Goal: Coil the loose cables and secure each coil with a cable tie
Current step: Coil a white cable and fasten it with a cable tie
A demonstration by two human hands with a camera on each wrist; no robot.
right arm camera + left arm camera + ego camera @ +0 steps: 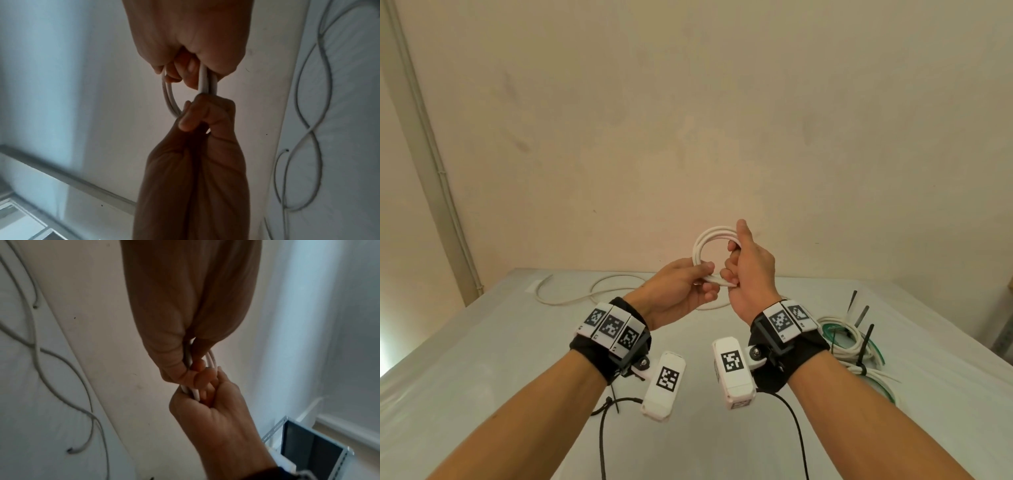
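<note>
Your forearms fill the bottom of the head view, stretched over the table (482, 359). Behind your right wrist sits a pile of already tied coils (849, 339) with black cable ties (866, 346) poking up, and a loose white cable (571, 298) snakes along the far left. Your left hand (674, 291) pinches the bottom of the small white coil (705, 246), held up above the table, and your right hand (750, 274) is curled around its right side.
</note>
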